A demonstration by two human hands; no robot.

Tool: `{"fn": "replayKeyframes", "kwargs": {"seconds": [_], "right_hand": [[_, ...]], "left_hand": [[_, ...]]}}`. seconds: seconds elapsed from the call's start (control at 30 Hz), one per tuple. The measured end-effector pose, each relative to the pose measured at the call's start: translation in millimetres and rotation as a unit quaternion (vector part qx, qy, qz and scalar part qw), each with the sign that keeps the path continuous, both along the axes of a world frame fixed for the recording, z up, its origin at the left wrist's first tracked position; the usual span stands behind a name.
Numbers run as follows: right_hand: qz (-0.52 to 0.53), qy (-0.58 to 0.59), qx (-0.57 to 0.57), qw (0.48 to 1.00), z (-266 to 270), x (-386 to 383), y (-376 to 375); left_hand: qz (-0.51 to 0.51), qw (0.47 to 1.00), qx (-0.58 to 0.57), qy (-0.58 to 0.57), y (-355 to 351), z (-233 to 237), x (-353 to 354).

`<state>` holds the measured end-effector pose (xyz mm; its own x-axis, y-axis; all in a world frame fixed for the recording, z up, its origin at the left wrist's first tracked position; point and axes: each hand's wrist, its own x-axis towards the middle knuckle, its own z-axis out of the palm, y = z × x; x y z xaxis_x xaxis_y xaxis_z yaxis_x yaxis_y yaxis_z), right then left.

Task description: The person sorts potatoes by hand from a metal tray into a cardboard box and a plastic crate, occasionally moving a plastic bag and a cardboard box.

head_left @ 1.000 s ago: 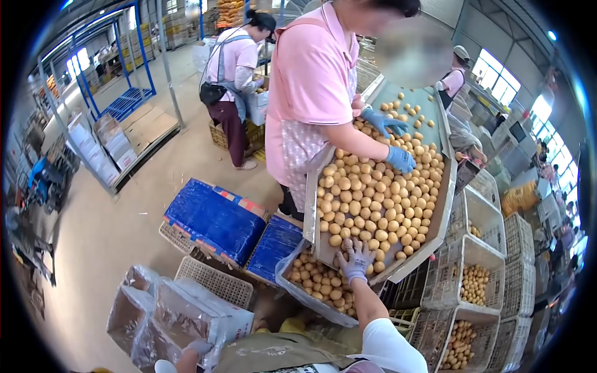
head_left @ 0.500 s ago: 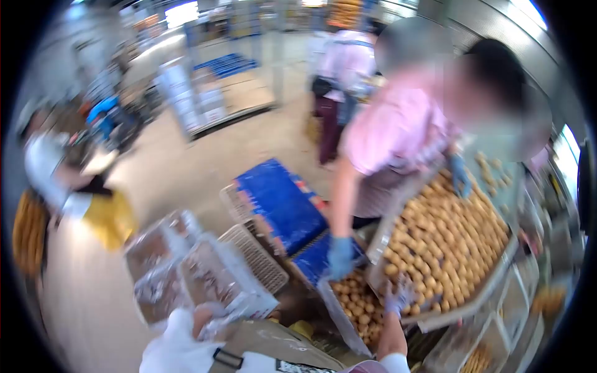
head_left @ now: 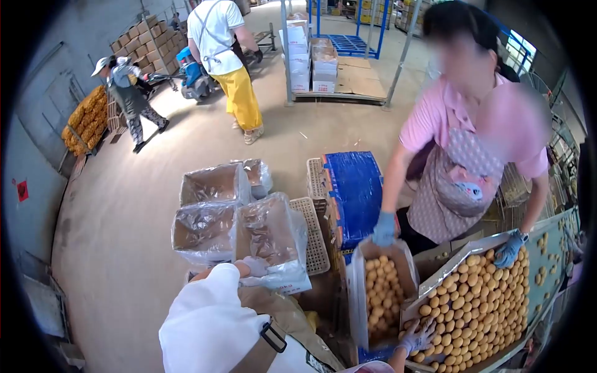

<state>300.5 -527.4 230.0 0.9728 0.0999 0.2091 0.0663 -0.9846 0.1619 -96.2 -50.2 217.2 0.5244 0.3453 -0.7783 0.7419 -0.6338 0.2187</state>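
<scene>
Produce (head_left: 472, 298) on the right-hand tray (head_left: 457, 260), being handled at its near corner.
Right hand (head_left: 418, 337) spreads over it, unclenched; left hand (head_left: 255, 266) touches the lined box (head_left: 283, 276), grip unclear. Handling beside the carton (head_left: 358, 298) calls for light fingers.

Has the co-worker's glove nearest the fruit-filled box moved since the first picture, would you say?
Yes: against the sorting table, the co-worker's glove has gone from among its fruit to the rim of the box.

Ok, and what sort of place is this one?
Probably a produce packing shed: round tan produce covers much of a sorting table, more lies in a carton beside it, and open plastic-lined boxes stand nearby.
</scene>
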Motion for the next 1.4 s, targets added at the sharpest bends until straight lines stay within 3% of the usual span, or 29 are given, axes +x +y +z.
{"fn": "replayKeyframes", "kwargs": {"seconds": [0.1,0.13,0.17,0.3,0.37,0.4,0.47,0.57,0.6,0.63,0.83,1.03,1.1,1.2,1.27,1.33,1.37,1.4], "right_hand": [[-0.001,0.011,0.006,1.000,0,4,0],[0.003,0.008,0.006,1.000,-4,4,-1],[0.021,-0.008,0.016,1.000,-11,8,-4],[0.035,-0.022,0.028,0.999,-1,1,0],[0.055,-0.054,0.057,0.995,-16,8,-10],[0.035,-0.044,0.054,0.997,-5,6,-5],[0.029,-0.028,0.084,0.996,1,9,-4],[0.035,-0.046,0.100,0.993,-3,14,-11],[0.035,-0.054,0.101,0.993,-6,15,-13],[0.034,-0.053,0.100,0.993,-4,14,-11],[0.030,-0.046,0.128,0.990,-1,16,-14],[0.020,-0.055,0.155,0.986,-1,16,-13],[0.013,-0.046,0.168,0.985,0,21,-16],[0.015,-0.037,0.186,0.982,-3,20,-19],[0.011,-0.027,0.196,0.980,-3,19,-19],[0.012,-0.028,0.211,0.977,-2,20,-22],[0.012,-0.028,0.214,0.976,-3,20,-22],[0.013,-0.029,0.217,0.976,-4,20,-22]], "left_hand": [[0.052,0.996,0.055,-0.045,15,8,30],[0.076,0.996,0.025,-0.049,26,20,44],[0.056,0.994,0.045,-0.082,42,6,54],[0.113,0.962,0.102,-0.228,50,55,96],[0.163,0.936,0.031,-0.310,27,84,123],[0.221,0.903,-0.034,-0.366,19,67,131],[0.205,0.916,-0.061,-0.340,-11,67,159],[0.126,0.950,-0.047,-0.282,-75,54,201],[0.047,0.960,0.002,-0.275,-98,56,216],[0.048,0.949,-0.018,-0.310,-114,17,215],[-0.161,0.966,-0.054,-0.196,-232,-33,258],[-0.331,0.929,-0.098,-0.135,-353,-23,305],[-0.408,0.902,-0.134,-0.051,-392,-2,326],[-0.420,0.877,-0.203,-0.116,-431,-11,321],[-0.422,0.805,-0.289,-0.299,-452,-127,283],[-0.495,0.669,-0.364,-0.418,-452,-145,289],[-0.529,0.760,-0.337,-0.174,-429,-45,330],[-0.579,0.742,-0.323,-0.101,-420,-69,340]]}}
